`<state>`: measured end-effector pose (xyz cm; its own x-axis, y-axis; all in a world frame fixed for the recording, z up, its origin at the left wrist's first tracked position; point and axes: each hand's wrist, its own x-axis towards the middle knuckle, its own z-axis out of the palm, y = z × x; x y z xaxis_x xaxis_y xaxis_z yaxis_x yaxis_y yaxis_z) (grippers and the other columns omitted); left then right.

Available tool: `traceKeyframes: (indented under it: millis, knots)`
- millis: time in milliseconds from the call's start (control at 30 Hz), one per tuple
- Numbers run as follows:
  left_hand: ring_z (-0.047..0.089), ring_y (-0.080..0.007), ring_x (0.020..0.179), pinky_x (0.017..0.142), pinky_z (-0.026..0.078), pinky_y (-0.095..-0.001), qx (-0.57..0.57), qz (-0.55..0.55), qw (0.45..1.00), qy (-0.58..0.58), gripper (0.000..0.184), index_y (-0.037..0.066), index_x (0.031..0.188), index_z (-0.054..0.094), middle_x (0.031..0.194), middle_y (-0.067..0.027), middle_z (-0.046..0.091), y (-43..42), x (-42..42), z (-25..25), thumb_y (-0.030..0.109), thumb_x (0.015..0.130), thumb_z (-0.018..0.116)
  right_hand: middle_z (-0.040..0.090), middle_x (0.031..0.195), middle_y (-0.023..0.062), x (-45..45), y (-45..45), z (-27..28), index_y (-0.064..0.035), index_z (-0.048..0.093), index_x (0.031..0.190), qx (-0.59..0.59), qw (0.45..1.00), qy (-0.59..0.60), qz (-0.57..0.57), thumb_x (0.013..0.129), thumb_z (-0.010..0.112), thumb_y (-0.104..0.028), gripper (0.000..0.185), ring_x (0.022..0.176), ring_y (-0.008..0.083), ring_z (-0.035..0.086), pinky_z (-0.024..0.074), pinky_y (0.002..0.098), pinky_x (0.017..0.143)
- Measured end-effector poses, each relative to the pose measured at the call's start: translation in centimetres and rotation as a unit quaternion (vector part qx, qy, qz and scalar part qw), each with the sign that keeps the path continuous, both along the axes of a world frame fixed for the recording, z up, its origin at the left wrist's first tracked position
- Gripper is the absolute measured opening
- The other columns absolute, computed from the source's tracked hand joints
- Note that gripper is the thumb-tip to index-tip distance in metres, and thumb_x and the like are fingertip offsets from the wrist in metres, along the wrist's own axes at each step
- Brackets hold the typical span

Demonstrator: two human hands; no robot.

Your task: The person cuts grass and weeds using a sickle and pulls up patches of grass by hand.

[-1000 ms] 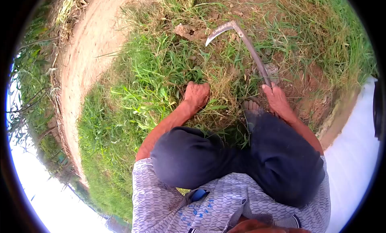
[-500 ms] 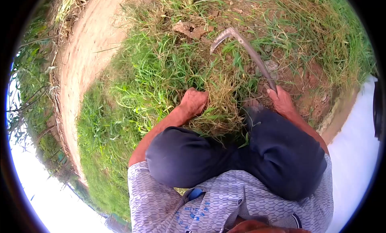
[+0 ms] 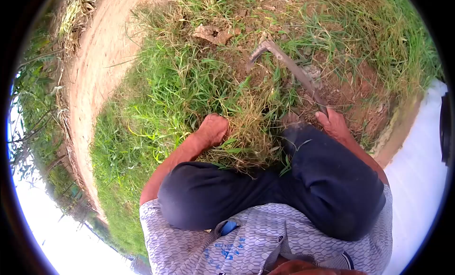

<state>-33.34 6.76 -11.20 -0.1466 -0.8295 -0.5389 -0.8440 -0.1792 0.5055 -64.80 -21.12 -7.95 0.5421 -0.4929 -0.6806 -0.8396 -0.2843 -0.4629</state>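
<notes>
From the head view, I watched a person with knees drawn up on a grassy verge, both arms stretched toward the far side. The right hand (image 3: 336, 124) had its grip wrapped round the near end of a sickle (image 3: 299, 75), fingers folded firmly on the handle. The tool slanted away to the far left, and its hooked blade (image 3: 256, 55), a little blurred, bent back toward the near side above bare soil and sparse blades. The left hand (image 3: 213, 128) was curled at the left edge of a tuft of dry grass (image 3: 250, 114), touching it; the fingertips were hidden, so I could not tell whether that grip was closed on any stems. Green grass (image 3: 166, 83) grew thick to its left and beyond it, while a brown lump (image 3: 215, 34) lay farther off, left of the blade. Dark trousers (image 3: 199, 194) covered the knees just nearer than the tuft, a patterned shirt (image 3: 258, 234) nearest of all, and a dirt path (image 3: 102, 52) curved along the left.
</notes>
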Motion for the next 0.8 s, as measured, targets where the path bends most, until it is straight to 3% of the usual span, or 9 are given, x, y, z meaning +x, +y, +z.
traceKeyframes:
  millis: [67, 133, 233, 300, 333, 433, 633, 767, 800]
  knots:
    - [0.061, -0.0349, 0.071, 0.072, 0.045, -0.0418, 0.007, -0.026, 0.999, -0.024, 0.011, 0.006, 0.064, 0.060, 0.064, -0.0167, 0.060, 2.2, 0.9, 1.2, 0.012, 0.071, 0.054, 0.059, 0.076, 0.0251, -4.1, -0.6, 0.5, -0.0014, 0.050, 0.102, -0.027, 0.999, 0.033, 0.000, 0.095, 0.051, -0.040, 0.039, 0.077, 0.0467, 0.059, 0.0440, 0.0517, 0.068]
    - [0.061, -0.0345, 0.071, 0.073, 0.045, -0.0421, -0.001, 0.008, 1.000, -0.021, 0.009, 0.005, 0.068, 0.059, 0.064, -0.0153, 0.059, 3.6, 0.9, 1.7, 0.011, 0.072, 0.053, 0.059, 0.077, 0.0255, -10.7, -1.4, 1.7, -0.0007, 0.050, 0.101, -0.048, 0.996, 0.066, -0.030, 0.096, 0.051, -0.039, 0.038, 0.074, 0.0462, 0.058, 0.0443, 0.0503, 0.065]
    - [0.060, -0.0335, 0.070, 0.073, 0.045, -0.0426, -0.027, 0.051, 0.998, -0.024, 0.009, 0.005, 0.073, 0.059, 0.064, -0.0139, 0.057, 5.6, -1.0, 2.8, 0.011, 0.073, 0.052, 0.059, 0.077, 0.0244, -13.6, -1.7, 3.2, -0.0014, 0.050, 0.100, -0.044, 0.995, 0.067, -0.066, 0.096, 0.051, -0.038, 0.037, 0.070, 0.0443, 0.059, 0.0447, 0.0479, 0.062]
    - [0.059, -0.0325, 0.070, 0.072, 0.045, -0.0429, -0.071, 0.081, 0.993, -0.043, 0.010, 0.005, 0.075, 0.058, 0.064, -0.0140, 0.056, 6.0, -1.8, 4.3, 0.012, 0.073, 0.052, 0.058, 0.074, 0.0211, -13.1, -1.5, 2.5, -0.0017, 0.050, 0.100, -0.091, 0.995, 0.044, 0.022, 0.097, 0.049, -0.040, 0.038, 0.066, 0.0397, 0.058, 0.0446, 0.0456, 0.061]
    - [0.060, -0.0296, 0.081, 0.078, 0.045, -0.0416, 0.116, -0.037, 0.991, -0.060, 0.017, 0.006, 0.088, 0.060, 0.074, -0.0165, 0.058, 6.6, -0.9, 6.0, 0.011, 0.075, 0.051, 0.058, 0.074, 0.0211, -12.0, -2.0, 1.9, -0.0017, 0.050, 0.100, -0.087, 0.995, 0.040, 0.034, 0.097, 0.049, -0.040, 0.038, 0.066, 0.0397, 0.058, 0.0446, 0.0456, 0.061]
    - [0.059, -0.0265, 0.096, 0.087, 0.043, -0.0397, -0.031, 0.141, 0.984, -0.107, 0.030, 0.008, 0.102, 0.061, 0.088, -0.0168, 0.062, 17.0, -2.5, 6.5, 0.004, 0.073, 0.052, 0.055, 0.071, 0.0193, -3.6, -1.8, 1.5, -0.0003, 0.051, 0.100, 0.039, 0.999, -0.003, -0.008, 0.096, 0.047, -0.046, 0.046, 0.065, 0.0319, 0.057, 0.0436, 0.0442, 0.060]
    - [0.059, -0.0272, 0.098, 0.089, 0.042, -0.0408, 0.137, 0.367, 0.907, -0.156, 0.033, 0.009, 0.105, 0.061, 0.091, -0.0168, 0.062, 32.8, -7.1, 9.5, 0.002, 0.075, 0.051, 0.052, 0.064, 0.0148, 14.2, -1.1, -2.4, 0.0040, 0.050, 0.097, 0.110, 0.991, -0.041, 0.059, 0.095, 0.047, -0.042, 0.046, 0.054, 0.0266, 0.057, 0.0465, 0.0425, 0.055]
    - [0.059, -0.0277, 0.099, 0.090, 0.041, -0.0415, 0.182, 0.455, 0.855, -0.168, 0.034, 0.009, 0.107, 0.061, 0.093, -0.0168, 0.063, 37.1, -9.4, 10.0, 0.000, 0.076, 0.050, 0.052, 0.059, 0.0109, 16.8, 0.0, -4.9, 0.0035, 0.050, 0.091, 0.100, 0.984, -0.048, 0.137, 0.096, 0.045, -0.037, 0.041, 0.041, 0.0235, 0.052, 0.0444, 0.0385, 0.042]
    - [0.059, -0.0279, 0.100, 0.090, 0.041, -0.0417, 0.185, 0.468, 0.848, -0.168, 0.035, 0.010, 0.108, 0.061, 0.093, -0.0168, 0.063, 37.4, -9.6, 10.0, 0.000, 0.076, 0.049, 0.054, 0.061, 0.0114, 15.5, 0.4, -4.6, 0.0041, 0.051, 0.090, 0.019, 0.977, -0.049, 0.206, 0.095, 0.045, -0.036, 0.041, 0.045, 0.0248, 0.055, 0.0457, 0.0400, 0.044]
